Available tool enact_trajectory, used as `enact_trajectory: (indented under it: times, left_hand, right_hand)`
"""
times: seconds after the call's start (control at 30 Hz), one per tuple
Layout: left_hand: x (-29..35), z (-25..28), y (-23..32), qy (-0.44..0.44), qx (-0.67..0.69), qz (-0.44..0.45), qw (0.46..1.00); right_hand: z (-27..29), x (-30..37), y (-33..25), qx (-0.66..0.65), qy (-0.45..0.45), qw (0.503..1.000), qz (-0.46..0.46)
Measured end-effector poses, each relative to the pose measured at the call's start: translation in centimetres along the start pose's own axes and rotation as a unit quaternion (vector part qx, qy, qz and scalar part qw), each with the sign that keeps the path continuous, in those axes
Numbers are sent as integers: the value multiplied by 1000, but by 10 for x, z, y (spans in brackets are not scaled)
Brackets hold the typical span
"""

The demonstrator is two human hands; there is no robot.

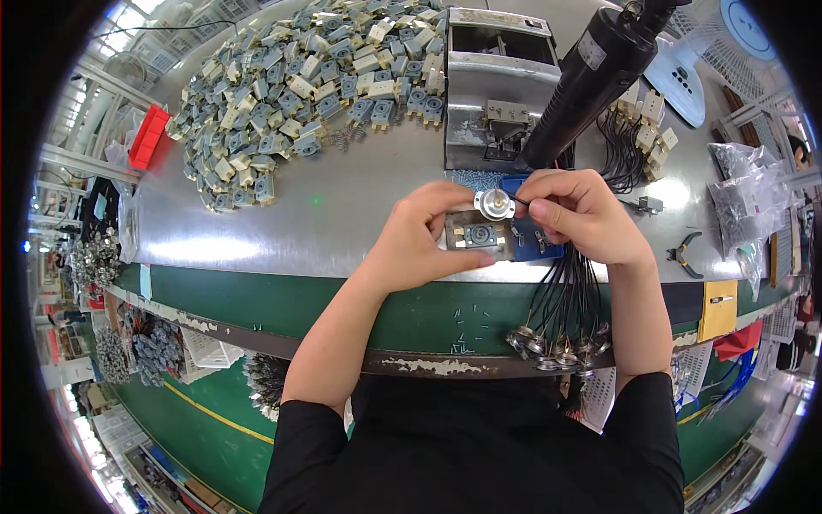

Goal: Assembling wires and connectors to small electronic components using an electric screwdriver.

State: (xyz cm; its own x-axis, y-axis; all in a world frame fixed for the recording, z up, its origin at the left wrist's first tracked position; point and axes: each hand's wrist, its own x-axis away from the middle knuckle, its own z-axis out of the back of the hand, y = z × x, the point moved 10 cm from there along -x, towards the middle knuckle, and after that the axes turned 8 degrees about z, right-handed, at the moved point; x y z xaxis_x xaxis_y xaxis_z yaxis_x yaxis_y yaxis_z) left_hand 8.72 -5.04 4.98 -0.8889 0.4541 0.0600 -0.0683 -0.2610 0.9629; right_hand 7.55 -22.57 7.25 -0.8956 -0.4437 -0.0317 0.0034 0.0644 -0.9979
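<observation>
A round metal part [495, 203] with a flange and a brass-coloured centre pin is at the back edge of a small metal fixture [505, 246]. In the fixture sits a grey block [479, 236] with pale terminals. My left hand [415, 236] curves around the fixture's left side, index fingertip at the round part's left ear, thumb stretched along the front edge. The two are spread well apart. My right hand [582, 214] pinches a dark wire by the part's right ear; the fingertips partly hide it. A blue tray [538, 247] with small metal pieces lies under the right hand.
A large heap of grey-and-cream blocks [300, 86] covers the back left, beside a red bin [150, 137]. A metal machine [497, 86] and black cylindrical tool [591, 81] stand ahead. Wired round parts [556, 347] hang at the front edge. Cutters [685, 255] lie right.
</observation>
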Motion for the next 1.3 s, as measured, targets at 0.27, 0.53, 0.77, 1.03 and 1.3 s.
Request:
enact_trajectory:
  times: [0.27, 0.53, 0.77, 1.03, 1.3]
  left_hand:
    - [14, 9, 33, 97, -66, -225, 967]
    - [13, -3, 27, 44, -102, -201, 973]
    - [16, -20, 26, 83, -188, -232, 951]
    - [5, -21, 1, 43, -133, -146, 980]
    - [-1, -25, -2, 7, -89, -134, 987]
  right_hand:
    - [-19, -7, -12, 175, -28, 982, 67]
    - [-22, -8, -16, 214, -22, 972, 95]
    - [-8, -5, -2, 318, 36, 947, 37]
    - [-10, -8, 11, 328, 8, 944, 21]
    - [-17, -8, 5, 349, 15, 931, 101]
